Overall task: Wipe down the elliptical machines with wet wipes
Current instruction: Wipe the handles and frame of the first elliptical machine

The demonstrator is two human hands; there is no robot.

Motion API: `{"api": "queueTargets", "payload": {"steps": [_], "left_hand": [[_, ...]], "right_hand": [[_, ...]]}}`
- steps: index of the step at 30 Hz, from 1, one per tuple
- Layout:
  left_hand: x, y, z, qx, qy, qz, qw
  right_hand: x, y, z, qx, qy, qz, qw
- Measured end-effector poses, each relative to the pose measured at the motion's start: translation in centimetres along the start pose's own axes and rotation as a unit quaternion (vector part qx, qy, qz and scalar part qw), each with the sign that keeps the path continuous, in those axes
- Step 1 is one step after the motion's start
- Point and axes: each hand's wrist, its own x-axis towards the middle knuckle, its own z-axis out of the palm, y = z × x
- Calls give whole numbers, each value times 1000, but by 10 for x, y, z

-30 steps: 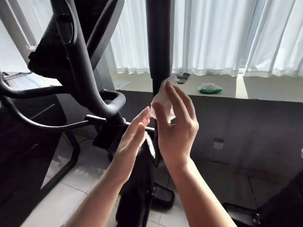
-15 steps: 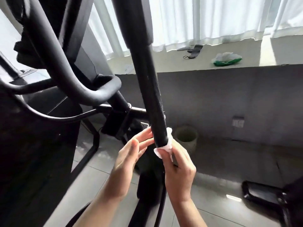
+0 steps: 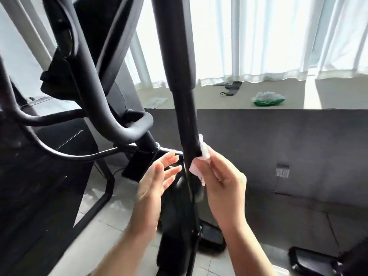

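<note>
A black elliptical machine fills the left and centre, with its upright moving arm [image 3: 184, 108] running down the middle. My right hand [image 3: 223, 180] holds a white wet wipe [image 3: 201, 156] against the right side of that arm, low down. Just left of the arm my left hand [image 3: 157, 176] hovers with straight fingers, holding nothing and not touching the bar. The curved fixed handlebar [image 3: 119, 124] sits to the left.
A window ledge [image 3: 298, 96] under white curtains carries a green wipe pack [image 3: 267, 98] and a dark strap-like item [image 3: 231, 87]. A dark wall panel runs below the ledge. Black foot pedals [image 3: 310, 259] lie on the tiled floor at lower right.
My right hand slid the wipe down the arm from near ledge height to the lower section, then stayed there. The view tilted and moved closer. My left hand stayed beside the bar.
</note>
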Motion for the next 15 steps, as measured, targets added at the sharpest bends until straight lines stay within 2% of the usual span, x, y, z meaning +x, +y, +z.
{"api": "queueTargets", "payload": {"steps": [5,8,11,13,15], "left_hand": [[31,46,-5,-25,25,109,993],[48,73,-5,-32,21,171,985],[65,89,-2,-52,18,191,980],[74,97,2,-80,10,193,978],[82,103,5,-92,-5,192,977]], "right_hand": [[52,-43,27,-44,70,-127,988],[55,-41,22,-149,117,-240,952],[67,-50,14,-189,132,-346,910],[93,-66,19,-187,164,-382,890],[115,-75,28,-168,165,-366,900]]}}
